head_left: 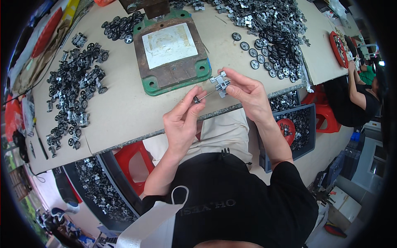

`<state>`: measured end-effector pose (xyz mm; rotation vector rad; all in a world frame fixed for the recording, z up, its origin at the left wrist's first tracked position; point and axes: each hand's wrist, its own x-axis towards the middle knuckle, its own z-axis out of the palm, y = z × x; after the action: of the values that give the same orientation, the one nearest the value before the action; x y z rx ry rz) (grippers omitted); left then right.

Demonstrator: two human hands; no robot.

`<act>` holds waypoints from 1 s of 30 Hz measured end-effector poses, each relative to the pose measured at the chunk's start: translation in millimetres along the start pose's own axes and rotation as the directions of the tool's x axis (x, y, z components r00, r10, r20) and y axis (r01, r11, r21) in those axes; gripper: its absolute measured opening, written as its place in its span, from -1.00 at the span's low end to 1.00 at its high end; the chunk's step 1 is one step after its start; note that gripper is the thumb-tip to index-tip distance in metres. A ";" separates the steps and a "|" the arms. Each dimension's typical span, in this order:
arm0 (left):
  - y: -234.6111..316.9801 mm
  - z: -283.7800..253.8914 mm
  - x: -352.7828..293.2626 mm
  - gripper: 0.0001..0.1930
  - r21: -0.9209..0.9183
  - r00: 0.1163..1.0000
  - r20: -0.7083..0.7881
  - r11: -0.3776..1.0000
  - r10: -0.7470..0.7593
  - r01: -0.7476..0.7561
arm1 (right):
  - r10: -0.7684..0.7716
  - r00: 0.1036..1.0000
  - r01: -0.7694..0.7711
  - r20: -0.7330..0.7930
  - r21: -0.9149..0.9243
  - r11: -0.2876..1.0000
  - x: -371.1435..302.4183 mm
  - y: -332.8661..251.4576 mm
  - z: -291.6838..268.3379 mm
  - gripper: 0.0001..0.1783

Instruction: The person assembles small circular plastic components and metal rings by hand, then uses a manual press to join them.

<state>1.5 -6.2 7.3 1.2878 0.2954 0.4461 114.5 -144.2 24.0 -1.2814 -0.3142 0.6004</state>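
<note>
Between the fingers of my right hand (249, 93) is a small grey plastic chassis part (221, 85), held just over the table's front edge. My left hand (182, 115) pinches a small dark wheel (196, 99) with a thin metal axle (207, 94) sticking out of it. The axle points up and right, its far end at the chassis part; whether it has entered a hole is too small to tell. Both hands are in front of a green and brown press base (173, 76) with a white plate (170, 45) on top.
Loose wheels (266, 58) lie at the right, below a heap of grey parts (264, 16). Wheeled chassis assemblies (74, 89) spread over the left. Grey bins of parts (308, 136) flank me, one holding a red bowl (286, 130). Another person (357, 97) sits at far right.
</note>
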 end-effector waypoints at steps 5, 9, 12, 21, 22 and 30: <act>8.4 -7.4 4.7 -0.68 -0.245 0.962 0.080 0.930 -0.262 0.274 | -0.209 0.965 0.257 0.158 -0.424 0.868 -0.5 -0.7 -5.5 -0.55; 5.7 -2.7 3.3 -0.66 -0.260 0.955 0.042 0.920 -0.294 0.294 | -0.137 0.987 0.147 0.078 -0.128 0.981 -4.1 6.7 0.2 -0.59; 3.3 0.8 -1.7 -0.67 -0.050 0.997 0.012 0.995 -0.080 0.081 | -0.344 0.935 0.344 0.082 -0.442 0.828 -2.7 10.7 -0.5 -0.59; 7.8 7.8 -4.8 -0.71 0.170 0.999 -0.024 0.985 -0.033 0.037 | -0.126 0.992 0.127 0.013 -0.068 0.990 -1.9 16.9 1.1 -0.59; 6.3 5.1 -0.5 -0.71 0.169 0.999 -0.021 0.985 -0.033 0.036 | -0.330 0.938 0.348 0.110 -0.261 0.901 1.7 20.6 -4.9 -0.60; 1.9 12.2 -4.5 -0.69 -0.172 0.989 -0.111 0.982 -0.101 0.081 | -0.145 0.989 0.140 -0.022 -0.143 0.980 -6.8 19.4 11.7 -0.59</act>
<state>2.8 -18.3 12.1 1.0810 0.4074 0.4609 98.1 -135.7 9.4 -1.3898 -0.4246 0.4411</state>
